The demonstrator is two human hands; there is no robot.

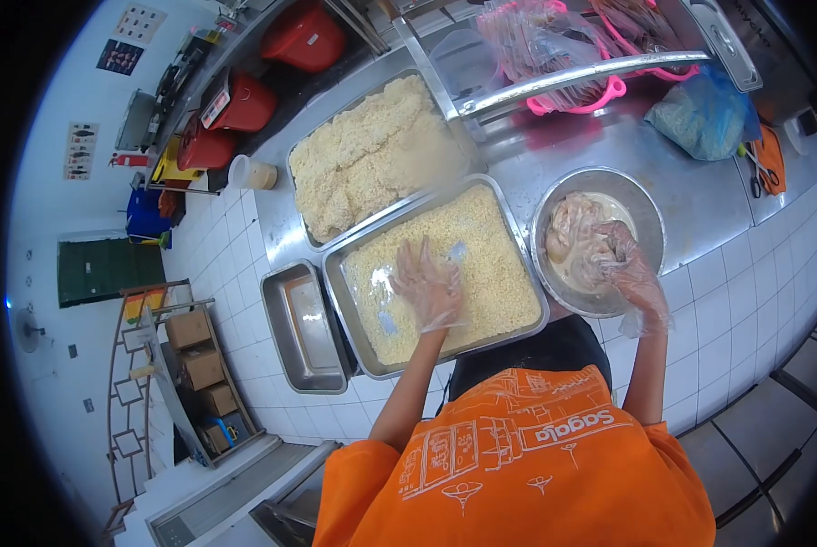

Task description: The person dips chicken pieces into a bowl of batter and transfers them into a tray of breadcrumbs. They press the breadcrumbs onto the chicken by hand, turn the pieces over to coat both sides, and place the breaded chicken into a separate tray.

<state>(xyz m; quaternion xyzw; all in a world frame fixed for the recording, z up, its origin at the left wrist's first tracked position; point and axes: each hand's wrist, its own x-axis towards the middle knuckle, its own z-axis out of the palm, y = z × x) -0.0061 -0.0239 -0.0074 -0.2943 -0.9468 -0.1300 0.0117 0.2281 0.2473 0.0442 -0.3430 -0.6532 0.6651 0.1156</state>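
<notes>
My left hand [426, 283], in a clear plastic glove, lies with fingers spread on the pale crumbs [490, 264] in a metal tray [540, 319]. Some metal bottom shows through the crumbs beside it. Over the right part of a round steel bowl [656, 205] is my right hand [629, 264], also gloved, its fingers bent down at raw meat in milky liquid [577, 237]. Whether those fingers grip a piece is hard to make out. Behind the crumb tray, a second tray holds a heap of crumb-coated pieces [363, 164].
An empty steel pan [303, 328] stands left of the crumb tray. A plastic cup [251, 173] is at the back left. Pink baskets [577, 105] sit behind a metal rail [590, 77]. A blue bag [704, 114] and scissors [756, 173] lie at the right.
</notes>
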